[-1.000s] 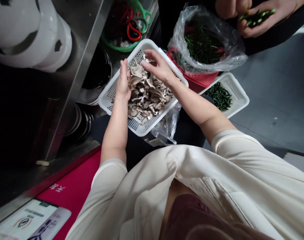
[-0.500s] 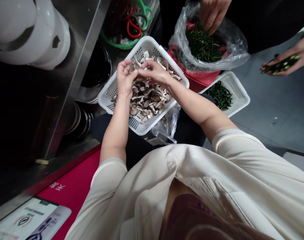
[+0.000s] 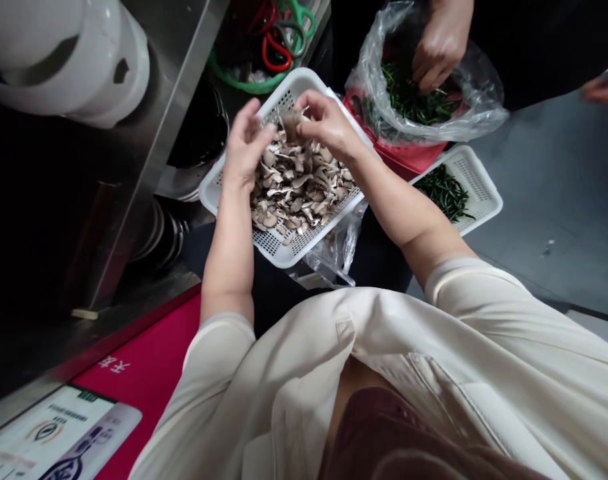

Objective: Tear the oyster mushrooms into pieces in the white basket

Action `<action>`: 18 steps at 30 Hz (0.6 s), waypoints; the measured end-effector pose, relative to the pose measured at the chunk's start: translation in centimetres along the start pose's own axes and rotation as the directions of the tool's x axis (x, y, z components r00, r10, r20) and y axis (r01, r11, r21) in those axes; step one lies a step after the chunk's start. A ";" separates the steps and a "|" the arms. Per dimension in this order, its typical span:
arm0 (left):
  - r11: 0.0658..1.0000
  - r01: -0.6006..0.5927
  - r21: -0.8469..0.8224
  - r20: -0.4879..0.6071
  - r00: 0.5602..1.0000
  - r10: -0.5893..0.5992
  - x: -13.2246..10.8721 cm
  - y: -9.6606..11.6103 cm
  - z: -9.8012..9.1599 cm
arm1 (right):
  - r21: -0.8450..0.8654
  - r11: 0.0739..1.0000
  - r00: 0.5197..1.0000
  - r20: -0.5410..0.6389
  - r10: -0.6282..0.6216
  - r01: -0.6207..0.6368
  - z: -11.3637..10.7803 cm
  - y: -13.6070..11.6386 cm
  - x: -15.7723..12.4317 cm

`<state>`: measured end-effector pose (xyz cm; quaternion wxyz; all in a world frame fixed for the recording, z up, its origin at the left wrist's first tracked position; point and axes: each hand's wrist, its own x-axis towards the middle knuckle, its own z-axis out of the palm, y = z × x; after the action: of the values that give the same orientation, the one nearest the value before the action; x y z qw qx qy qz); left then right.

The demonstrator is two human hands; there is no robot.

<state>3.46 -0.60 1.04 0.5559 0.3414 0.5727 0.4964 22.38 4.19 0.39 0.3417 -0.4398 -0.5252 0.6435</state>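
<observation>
— Left of the basket [image 3: 279,252]?
— A steel panel [image 3: 169,113] stands close; the gap looks narrow, though shadow hides it.
— And right?
— A bag [image 3: 481,110], a co-worker's hand [image 3: 441,47] inside, crowds the far corner. Open floor [image 3: 559,193] lies beyond the second basket [image 3: 487,193].

Head-worn view, steeply down, close above basket [image 3: 277,247]

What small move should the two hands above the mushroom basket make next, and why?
Probably the left hand closes on the mushroom that the right hand pinches above the basket, so both can tear it: the left hand is open close beside it, and the pile below lies in small pieces.
</observation>
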 end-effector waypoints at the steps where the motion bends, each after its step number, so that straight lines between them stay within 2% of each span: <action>1: 0.998 -0.010 0.058 0.066 0.998 0.006 0.2 -0.6 0.2 | -0.009 1.000 0.999 0.046 -0.019 0.019 0.2 -0.2 -0.2; 3: 0.992 -0.011 0.123 0.106 0.994 -0.003 0.7 -1.6 0.5 | -0.021 1.000 0.997 0.069 -0.021 0.022 0.8 -0.4 -0.5; 6: 0.989 0.054 0.135 -0.041 0.998 -0.049 1.7 -2.4 0.2 | 0.008 1.000 1.000 -0.004 -0.025 0.025 1.4 -0.2 -0.3; 8: 0.991 0.078 0.112 -0.084 0.994 -0.069 1.9 -2.2 -0.3 | 0.047 0.998 0.999 -0.015 -0.029 0.030 1.3 -0.1 -0.1; 11: 0.994 0.030 0.105 0.044 0.998 -0.034 1.4 -1.6 -0.7 | 0.062 0.998 0.997 0.077 -0.014 0.009 0.8 -0.5 -0.3; 14: 0.992 -0.029 0.122 0.131 0.991 0.013 0.4 -0.8 0.3 | 0.036 0.999 0.993 0.122 -0.003 -0.001 1.0 -1.2 -0.9; 16: 0.997 -0.023 0.069 0.076 0.997 0.017 -0.2 0.1 1.5 | 0.054 0.998 0.994 0.108 -0.027 0.021 1.8 -1.6 -1.2; 18: 0.998 0.028 -0.047 -0.034 0.999 -0.030 -0.9 1.3 2.6 | 0.078 0.996 0.995 0.086 -0.054 0.047 2.7 -1.7 -1.2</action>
<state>5.93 -0.59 2.79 0.5609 0.3111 0.5755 0.5074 20.30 2.43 2.48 0.3509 -0.3842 -0.5259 0.6728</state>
